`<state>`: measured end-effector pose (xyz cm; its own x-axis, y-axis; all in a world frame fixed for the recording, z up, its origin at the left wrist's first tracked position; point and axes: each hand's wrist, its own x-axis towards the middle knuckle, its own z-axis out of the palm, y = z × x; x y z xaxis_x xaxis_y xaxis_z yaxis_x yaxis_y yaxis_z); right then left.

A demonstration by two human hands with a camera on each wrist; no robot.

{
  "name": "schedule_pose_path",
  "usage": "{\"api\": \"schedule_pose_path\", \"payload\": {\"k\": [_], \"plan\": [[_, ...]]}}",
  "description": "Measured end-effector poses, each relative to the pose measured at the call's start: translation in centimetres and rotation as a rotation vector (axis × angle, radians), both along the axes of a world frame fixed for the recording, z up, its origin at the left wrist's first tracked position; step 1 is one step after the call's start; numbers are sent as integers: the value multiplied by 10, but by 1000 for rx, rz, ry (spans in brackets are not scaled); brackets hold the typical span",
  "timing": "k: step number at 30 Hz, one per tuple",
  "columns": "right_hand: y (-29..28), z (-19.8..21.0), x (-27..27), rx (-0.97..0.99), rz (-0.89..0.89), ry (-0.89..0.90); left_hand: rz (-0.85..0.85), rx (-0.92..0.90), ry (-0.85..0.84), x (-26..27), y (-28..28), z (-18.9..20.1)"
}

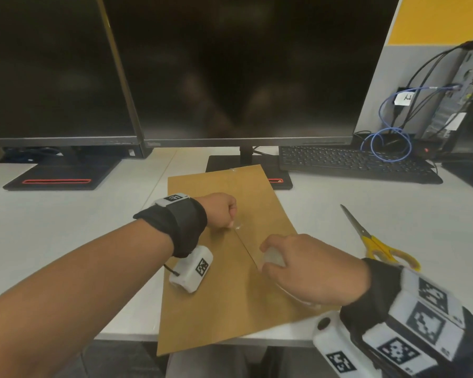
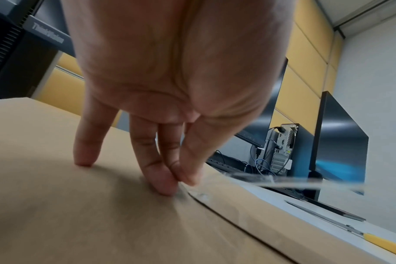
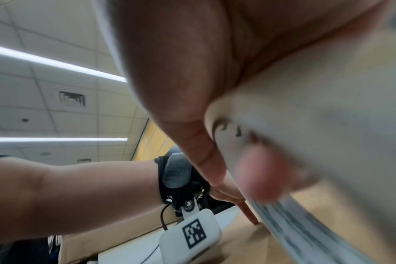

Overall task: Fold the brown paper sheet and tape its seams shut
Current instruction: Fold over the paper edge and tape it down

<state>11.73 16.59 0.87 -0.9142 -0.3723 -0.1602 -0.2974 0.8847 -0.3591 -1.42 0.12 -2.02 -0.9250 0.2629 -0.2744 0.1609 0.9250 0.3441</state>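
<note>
pressing a clear tape end (image 2: 199,193) onto the folded brown paper sheet's (image 1: 219,301) seam, the left hand (image 1: 220,211) pinches it; nearer right, the right hand (image 1: 309,268) grips the tape roll (image 3: 317,128), scissors (image 1: 377,241) far right

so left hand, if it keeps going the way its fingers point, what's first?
The left hand points down; its fingers already touch the tape end on the brown paper sheet.

"ThinkVision" in raised grey letters on the monitor's rear panel (image 2: 48,33), small faint logo on monitor bezel (image 1: 154,144) unreadable, tape roll (image 3: 317,134) print blurred
</note>
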Motion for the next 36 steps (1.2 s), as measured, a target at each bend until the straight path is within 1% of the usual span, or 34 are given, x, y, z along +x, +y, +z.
{"api": "schedule_pose_path", "payload": {"k": [3,6,8,15,20,26,29,32,36], "plan": [[1,1,1,-4,26,62,25,34,14,-3,-2,-1],[1,3,0,3,22,154,38,73,-19,-4,-2,-1],[-1,3,0,30,12,184,41,68,-28,-2,0,0],[-2,8,2,75,-1,160,45,7,-11,2,5,1],[-3,3,-4,130,4,100,37,-27,10,3,9,1],[-1,0,-5,134,30,86,42,-5,16,2,8,0],[2,-1,-4,102,34,90,22,-42,46,3,12,-1],[6,1,-2,21,18,86,-9,-86,86,5,16,-2],[11,2,-1,41,13,142,-96,-141,103,10,23,-1]]}}
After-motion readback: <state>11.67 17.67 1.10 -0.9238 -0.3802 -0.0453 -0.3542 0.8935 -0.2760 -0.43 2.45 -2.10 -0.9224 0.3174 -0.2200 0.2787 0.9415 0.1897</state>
